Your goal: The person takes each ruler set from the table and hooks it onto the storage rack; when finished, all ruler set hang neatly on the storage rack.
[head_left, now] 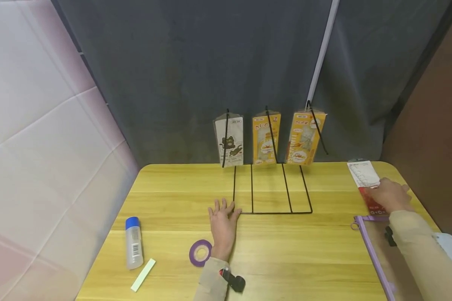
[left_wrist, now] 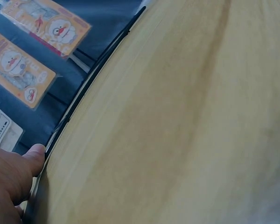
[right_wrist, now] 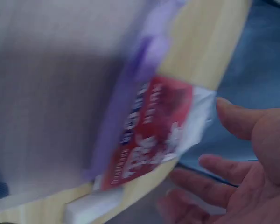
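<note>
My left hand [head_left: 223, 230] rests at the near left corner of a black wire display rack [head_left: 275, 213], fingers spread. In the left wrist view its thumb [left_wrist: 35, 156] touches the rack's wire. At the right of the table, my right hand [head_left: 391, 195] reaches over a flat red-and-white packet [head_left: 363, 173]. The right wrist view is blurred; there the thumb and fingers are spread apart near the packet's white end, and contact is unclear. From the rack's hooks hang a white packet [head_left: 233, 127] with dark cat drawings and two orange packets [head_left: 258, 133] [head_left: 299, 136].
A purple-edged zip pouch [head_left: 373, 255] lies under the right forearm. Left of the left hand are a roll of purple tape [head_left: 192, 255], a clear bottle with a blue cap [head_left: 132, 222] and a pale green strip [head_left: 143, 275]. A dark curtain [head_left: 173, 83] hangs behind the table.
</note>
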{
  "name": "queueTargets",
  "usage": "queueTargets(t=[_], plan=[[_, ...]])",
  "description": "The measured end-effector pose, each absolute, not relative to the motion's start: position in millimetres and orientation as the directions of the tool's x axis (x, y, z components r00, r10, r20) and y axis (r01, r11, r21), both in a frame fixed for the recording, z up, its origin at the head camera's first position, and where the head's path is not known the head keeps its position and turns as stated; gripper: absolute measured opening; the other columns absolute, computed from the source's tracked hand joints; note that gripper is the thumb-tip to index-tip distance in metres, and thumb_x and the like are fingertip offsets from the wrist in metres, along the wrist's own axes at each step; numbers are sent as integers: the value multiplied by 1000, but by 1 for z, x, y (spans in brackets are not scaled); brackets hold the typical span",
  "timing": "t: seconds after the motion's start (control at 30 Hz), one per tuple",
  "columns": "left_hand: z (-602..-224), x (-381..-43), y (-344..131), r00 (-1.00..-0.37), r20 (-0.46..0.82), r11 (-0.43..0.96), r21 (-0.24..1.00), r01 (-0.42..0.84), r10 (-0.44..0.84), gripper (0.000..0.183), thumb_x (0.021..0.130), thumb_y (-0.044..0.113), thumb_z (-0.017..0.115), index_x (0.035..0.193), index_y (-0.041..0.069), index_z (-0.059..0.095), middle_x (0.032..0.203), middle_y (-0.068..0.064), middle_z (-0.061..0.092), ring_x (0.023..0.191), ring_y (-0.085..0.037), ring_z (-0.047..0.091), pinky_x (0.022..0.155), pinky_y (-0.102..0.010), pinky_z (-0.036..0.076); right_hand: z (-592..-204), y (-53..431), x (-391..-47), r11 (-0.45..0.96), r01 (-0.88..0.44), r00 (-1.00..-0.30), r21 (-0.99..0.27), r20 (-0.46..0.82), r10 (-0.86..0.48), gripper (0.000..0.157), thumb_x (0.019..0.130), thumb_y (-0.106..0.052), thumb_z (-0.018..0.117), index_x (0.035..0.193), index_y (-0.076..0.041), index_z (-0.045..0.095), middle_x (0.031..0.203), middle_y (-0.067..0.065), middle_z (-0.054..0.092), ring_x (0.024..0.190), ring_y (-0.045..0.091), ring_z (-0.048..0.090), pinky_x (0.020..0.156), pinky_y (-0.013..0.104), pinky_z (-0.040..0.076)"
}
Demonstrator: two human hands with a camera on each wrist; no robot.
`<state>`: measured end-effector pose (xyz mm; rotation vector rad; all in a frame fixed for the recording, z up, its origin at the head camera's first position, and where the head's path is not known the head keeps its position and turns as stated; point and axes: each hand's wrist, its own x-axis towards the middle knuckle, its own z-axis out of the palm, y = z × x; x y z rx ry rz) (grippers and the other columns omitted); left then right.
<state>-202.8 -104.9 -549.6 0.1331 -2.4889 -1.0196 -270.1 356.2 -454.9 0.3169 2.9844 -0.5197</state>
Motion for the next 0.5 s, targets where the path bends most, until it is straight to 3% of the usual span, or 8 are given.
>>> queueTargets(t=[0.17,0.33,0.5], plan=[[-550,-203,-104,-901,359,723,687,78,-244,38,79,30,72,111,11,67,132,-18,47,133,-34,30,111,-53,10,-466,368,-270,927,284,-952,-246,-189,242,85,82,-60,55,110,19,38,106,48,41,104,68,21,76,76,25],[-550,-203,-103,-899,360,722,688,76,-249,38,78,30,72,111,11,67,131,-18,47,133,-34,30,111,-53,10,-473,370,-271,923,299,-949,-244,-179,261,88,80,-61,57,112,18,36,106,47,42,107,70,18,81,77,16],[-549,-203,-105,-900,358,723,687,72,-250,39,79,30,72,112,11,66,132,-18,47,133,-34,30,111,-53,9,-474,367,-275,921,266,-964,-285,-70,256,73,80,-46,65,113,15,42,104,42,47,101,65,28,78,74,18]])
